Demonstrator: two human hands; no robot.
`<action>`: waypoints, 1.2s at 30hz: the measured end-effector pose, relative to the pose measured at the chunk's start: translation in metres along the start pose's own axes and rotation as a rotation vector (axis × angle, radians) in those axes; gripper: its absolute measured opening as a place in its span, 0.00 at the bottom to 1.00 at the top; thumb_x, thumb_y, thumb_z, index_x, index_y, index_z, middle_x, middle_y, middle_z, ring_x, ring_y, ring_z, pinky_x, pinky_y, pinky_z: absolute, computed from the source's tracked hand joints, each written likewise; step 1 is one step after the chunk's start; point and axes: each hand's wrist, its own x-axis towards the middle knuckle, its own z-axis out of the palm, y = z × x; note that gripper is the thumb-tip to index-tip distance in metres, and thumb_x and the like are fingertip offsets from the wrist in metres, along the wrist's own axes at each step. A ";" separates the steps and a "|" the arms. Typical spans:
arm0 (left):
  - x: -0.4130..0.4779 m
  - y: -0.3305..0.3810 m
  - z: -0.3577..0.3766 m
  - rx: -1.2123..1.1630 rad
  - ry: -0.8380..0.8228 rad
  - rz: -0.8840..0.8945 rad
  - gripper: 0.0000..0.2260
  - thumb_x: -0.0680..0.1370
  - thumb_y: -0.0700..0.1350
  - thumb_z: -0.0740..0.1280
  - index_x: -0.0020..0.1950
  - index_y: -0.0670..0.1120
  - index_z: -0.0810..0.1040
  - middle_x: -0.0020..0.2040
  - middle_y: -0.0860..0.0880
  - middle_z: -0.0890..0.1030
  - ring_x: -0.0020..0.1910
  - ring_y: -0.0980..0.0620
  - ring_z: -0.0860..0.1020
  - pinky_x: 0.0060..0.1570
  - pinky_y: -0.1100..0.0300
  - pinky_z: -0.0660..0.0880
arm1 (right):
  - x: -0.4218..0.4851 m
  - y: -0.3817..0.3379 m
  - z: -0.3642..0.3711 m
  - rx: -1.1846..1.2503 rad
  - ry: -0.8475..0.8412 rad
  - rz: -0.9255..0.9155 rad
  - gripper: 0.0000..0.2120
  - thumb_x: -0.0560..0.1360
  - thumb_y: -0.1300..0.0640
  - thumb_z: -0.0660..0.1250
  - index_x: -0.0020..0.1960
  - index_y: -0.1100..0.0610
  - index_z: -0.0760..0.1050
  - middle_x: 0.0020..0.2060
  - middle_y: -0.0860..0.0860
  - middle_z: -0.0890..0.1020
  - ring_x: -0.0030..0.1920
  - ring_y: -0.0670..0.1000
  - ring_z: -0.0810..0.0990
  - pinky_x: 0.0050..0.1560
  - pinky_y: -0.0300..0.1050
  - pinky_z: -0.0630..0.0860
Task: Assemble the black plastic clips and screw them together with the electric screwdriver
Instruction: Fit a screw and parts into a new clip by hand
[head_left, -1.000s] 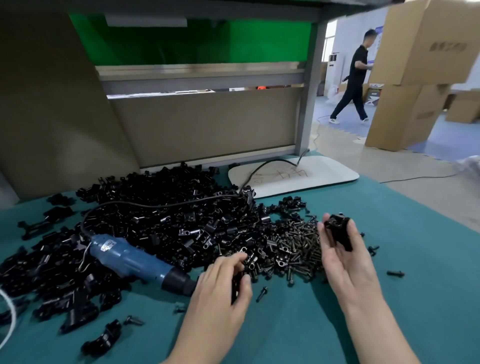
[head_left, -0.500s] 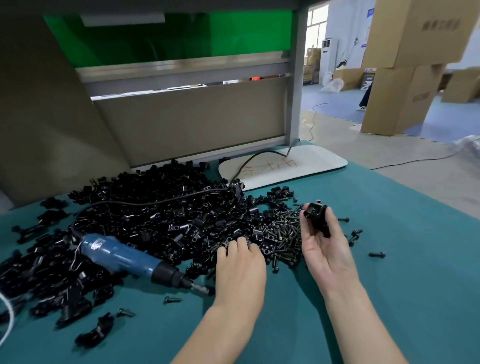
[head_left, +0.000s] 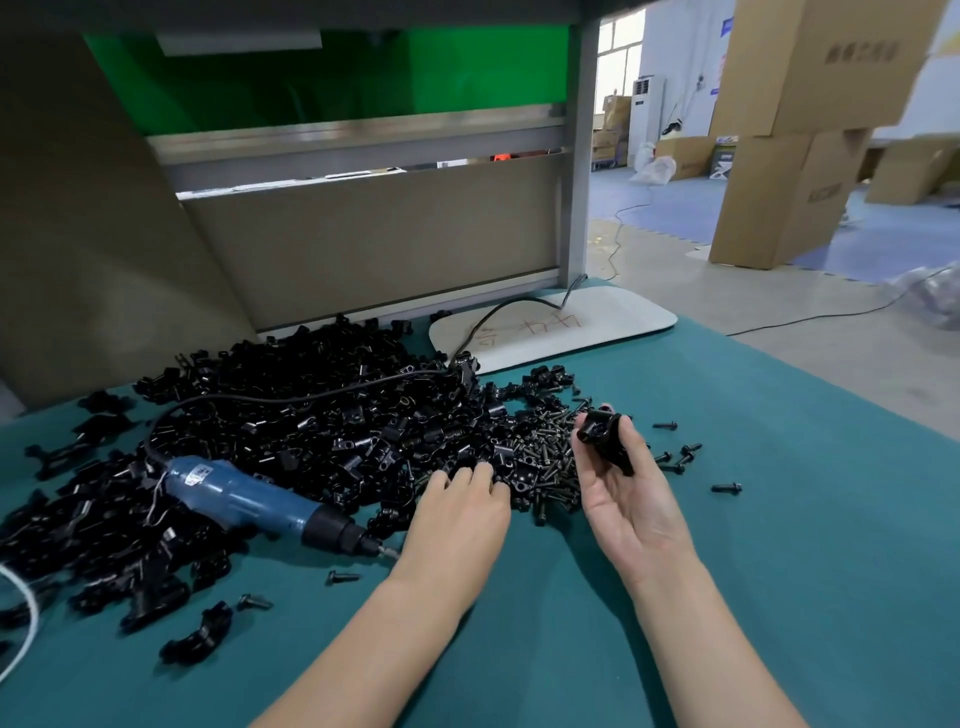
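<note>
since a second ago my left hand (head_left: 457, 514) has reached forward, from a curl near the screwdriver (head_left: 260, 499) tip to lying palm-down on the near edge of the heap (head_left: 311, 415). its fingertips are buried among the black parts, so i cannot tell whether they pinch anything. my right hand (head_left: 623, 499) has barely shifted: palm up, thumb and fingers wrapped round one clip (head_left: 605, 439), lifted just off the mat (head_left: 779, 545).

loose screws (head_left: 545, 457) lie between the two hands, just ahead of the left knuckles, with a few strays beyond the right hand. the screwdriver lies to the left of my left wrist, untouched, its bit pointing toward that wrist.

i judge this to be the picking step: one clip piece is in hand, and the left is hunting for its mate or a screw. next i need a clean single pick out of the tangle, then to bring it across to the right hand and seat it squarely before reaching for the driver. the parts are small and interlock, so i expect to drag extras along.
</note>
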 end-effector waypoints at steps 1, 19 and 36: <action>0.000 0.002 0.000 -0.012 0.019 -0.013 0.12 0.79 0.38 0.63 0.62 0.46 0.71 0.58 0.47 0.72 0.57 0.46 0.72 0.58 0.52 0.67 | 0.000 -0.001 0.000 0.006 -0.001 -0.005 0.07 0.71 0.62 0.73 0.45 0.66 0.86 0.48 0.62 0.86 0.48 0.56 0.88 0.44 0.46 0.85; 0.008 0.028 0.000 -0.003 0.039 0.033 0.21 0.74 0.34 0.67 0.65 0.43 0.65 0.60 0.42 0.72 0.59 0.41 0.72 0.56 0.51 0.68 | 0.008 -0.004 0.001 0.018 -0.006 -0.028 0.07 0.71 0.61 0.72 0.45 0.64 0.85 0.45 0.60 0.86 0.46 0.54 0.88 0.47 0.46 0.86; -0.053 -0.032 0.021 -1.612 0.633 -0.578 0.03 0.80 0.49 0.69 0.51 0.58 0.81 0.44 0.55 0.84 0.42 0.58 0.81 0.41 0.66 0.77 | -0.014 0.062 0.009 -0.926 -0.365 0.138 0.14 0.74 0.55 0.74 0.60 0.52 0.85 0.51 0.52 0.86 0.55 0.53 0.85 0.55 0.47 0.82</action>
